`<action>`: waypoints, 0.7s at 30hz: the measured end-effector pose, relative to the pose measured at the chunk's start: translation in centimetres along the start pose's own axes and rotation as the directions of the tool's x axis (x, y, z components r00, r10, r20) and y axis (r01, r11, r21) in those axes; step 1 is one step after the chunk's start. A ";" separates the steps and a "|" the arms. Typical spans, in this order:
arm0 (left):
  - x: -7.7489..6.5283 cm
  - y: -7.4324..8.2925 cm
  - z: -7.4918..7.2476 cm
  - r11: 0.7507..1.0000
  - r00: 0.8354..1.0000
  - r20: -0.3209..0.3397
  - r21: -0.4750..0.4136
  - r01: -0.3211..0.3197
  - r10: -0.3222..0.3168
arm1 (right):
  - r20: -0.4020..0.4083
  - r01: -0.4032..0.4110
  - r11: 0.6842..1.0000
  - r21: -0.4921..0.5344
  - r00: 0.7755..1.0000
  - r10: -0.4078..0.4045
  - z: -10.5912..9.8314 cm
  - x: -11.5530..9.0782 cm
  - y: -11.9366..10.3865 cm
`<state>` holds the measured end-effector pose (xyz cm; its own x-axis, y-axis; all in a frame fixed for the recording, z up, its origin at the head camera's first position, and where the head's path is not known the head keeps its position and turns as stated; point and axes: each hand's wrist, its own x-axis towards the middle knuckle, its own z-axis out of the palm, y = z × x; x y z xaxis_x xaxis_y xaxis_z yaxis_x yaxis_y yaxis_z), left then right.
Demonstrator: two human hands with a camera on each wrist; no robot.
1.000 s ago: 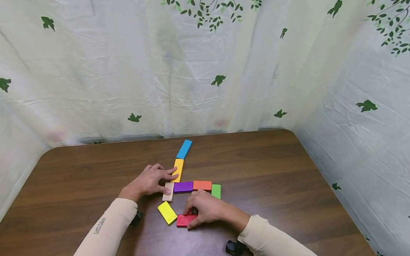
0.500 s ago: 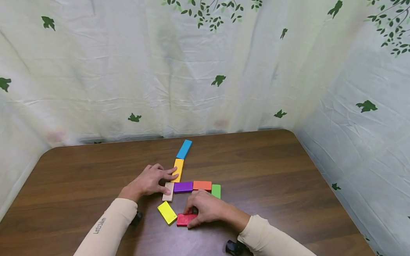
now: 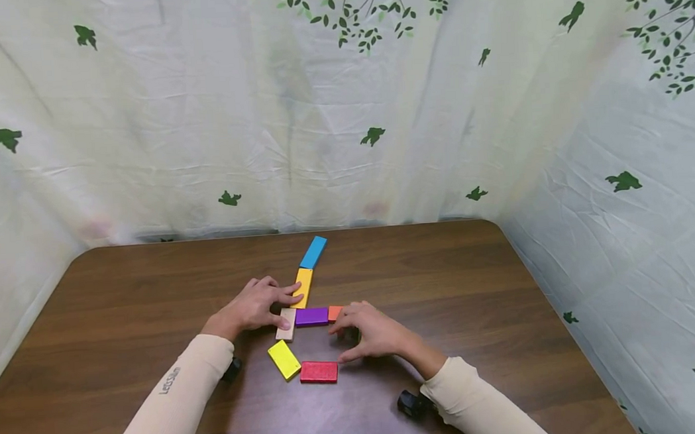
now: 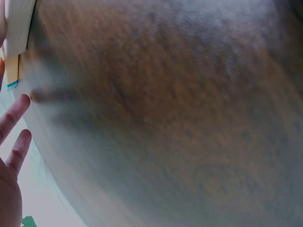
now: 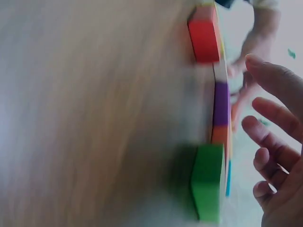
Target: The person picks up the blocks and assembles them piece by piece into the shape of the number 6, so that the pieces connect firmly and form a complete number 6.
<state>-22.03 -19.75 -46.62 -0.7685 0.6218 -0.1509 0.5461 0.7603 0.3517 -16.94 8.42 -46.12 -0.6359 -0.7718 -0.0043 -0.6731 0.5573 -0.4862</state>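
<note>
Flat coloured blocks lie on the brown table. My left hand [image 3: 256,307] rests its thumb on the beige block [image 3: 285,331] and stretches its fingers over the amber block [image 3: 306,280]. A blue block [image 3: 313,252] continues the line beyond the amber one. Rightward from the beige block run a purple block [image 3: 312,317] and an orange block [image 3: 333,313]. My right hand [image 3: 377,331] hovers with spread, loosely bent fingers, holding nothing, and hides the green block [image 5: 208,182] in the head view. Nearer me are a yellow block [image 3: 284,360] and a red block [image 3: 318,372], meeting at a corner.
The wooden table [image 3: 459,283] has rounded far corners. A pale curtain [image 3: 186,120] with leaf prints hangs behind it and along the sides. A black wrist camera [image 3: 413,404] sits under the right sleeve.
My right hand has let go of the red block and moved up and to the right, over the green block. My left hand and the blocks have kept their places.
</note>
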 end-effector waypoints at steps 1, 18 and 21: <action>0.0 0.0 0.0 1.000 1.000 0.000 0.001 0.002 -0.002 | -0.013 -0.016 1.000 0.006 1.000 0.016 -0.2 -0.3 0.3; -0.1 0.1 -0.3 1.000 1.000 -0.007 -0.004 -0.001 0.001 | -0.109 -0.072 0.994 0.084 0.991 0.081 -1.1 -3.3 5.1; -0.1 0.1 -0.2 1.000 1.000 -0.005 -0.011 0.000 0.000 | -0.097 -0.098 0.991 0.090 0.989 0.107 -0.9 -3.3 5.2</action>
<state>-21.95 -19.77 -46.35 -0.7701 0.6208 -0.1464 0.5424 0.7582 0.3617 -18.70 14.18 -47.88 -0.7381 -0.6740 0.0288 -0.5703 0.6006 -0.5603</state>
